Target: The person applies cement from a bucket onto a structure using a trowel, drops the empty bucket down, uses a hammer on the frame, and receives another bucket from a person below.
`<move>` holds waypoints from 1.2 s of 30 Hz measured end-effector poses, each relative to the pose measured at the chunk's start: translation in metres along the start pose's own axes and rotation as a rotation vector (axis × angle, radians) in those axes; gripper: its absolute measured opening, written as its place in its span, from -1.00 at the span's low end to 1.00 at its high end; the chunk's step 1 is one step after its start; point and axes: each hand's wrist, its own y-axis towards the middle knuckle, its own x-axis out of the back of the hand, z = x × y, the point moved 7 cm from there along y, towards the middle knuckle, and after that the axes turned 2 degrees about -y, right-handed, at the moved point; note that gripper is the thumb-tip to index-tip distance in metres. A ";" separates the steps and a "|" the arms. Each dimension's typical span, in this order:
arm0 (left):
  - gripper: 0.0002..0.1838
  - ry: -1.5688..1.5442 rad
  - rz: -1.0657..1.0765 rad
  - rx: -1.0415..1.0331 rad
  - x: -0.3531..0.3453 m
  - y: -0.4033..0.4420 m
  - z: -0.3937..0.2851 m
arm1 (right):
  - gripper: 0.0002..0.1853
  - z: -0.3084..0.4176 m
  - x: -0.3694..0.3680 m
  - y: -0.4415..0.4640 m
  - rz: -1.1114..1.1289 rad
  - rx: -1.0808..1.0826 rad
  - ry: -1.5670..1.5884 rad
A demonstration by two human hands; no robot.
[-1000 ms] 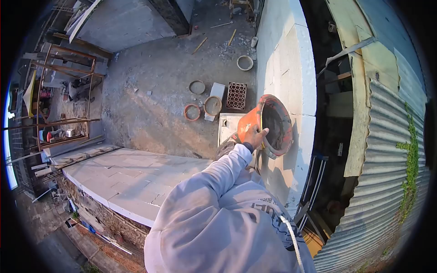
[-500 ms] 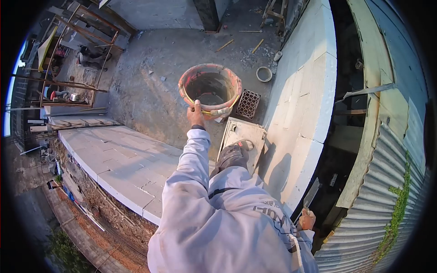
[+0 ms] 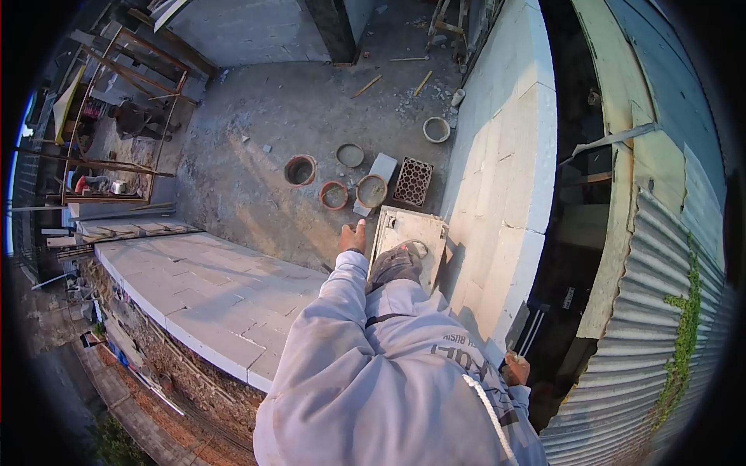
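My left hand (image 3: 352, 237) is stretched out over the floor beside the platform, its fingers apart and holding nothing. Beyond it a bucket (image 3: 300, 170) with an orange-red rim is down at floor level. Close by are an orange tub (image 3: 334, 196), a round tub of grey material (image 3: 371, 190) and another round tub (image 3: 350, 154). At the lower right my right hand (image 3: 516, 369) is closed around the handle of a tool with a flat grey blade (image 3: 516, 328), beside the edge of the white block wall (image 3: 497, 171).
My foot is on a pale platform (image 3: 392, 224). A perforated crate (image 3: 413, 182) and another tub (image 3: 437, 130) lie ahead. A low block wall (image 3: 210, 287) runs left, a corrugated roof (image 3: 629, 342) right. A person (image 3: 134, 120) is bent over at the far left.
The bucket has left my left hand and is now farther off, at floor level. My left hand has opened. My right hand, hidden in the oldest frame, shows at the lower right.
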 end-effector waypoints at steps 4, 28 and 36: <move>-0.43 0.071 0.221 -0.058 -0.036 -0.032 -0.021 | -0.81 0.088 0.013 -0.077 0.094 -0.343 0.345; -0.67 0.729 1.128 -0.362 -0.190 -0.075 -0.159 | -0.53 0.026 -0.187 -0.325 -0.608 -0.976 0.868; -0.64 0.804 1.232 -0.620 -0.252 -0.142 -0.255 | -0.49 0.001 -0.257 -0.377 -0.691 -1.327 0.792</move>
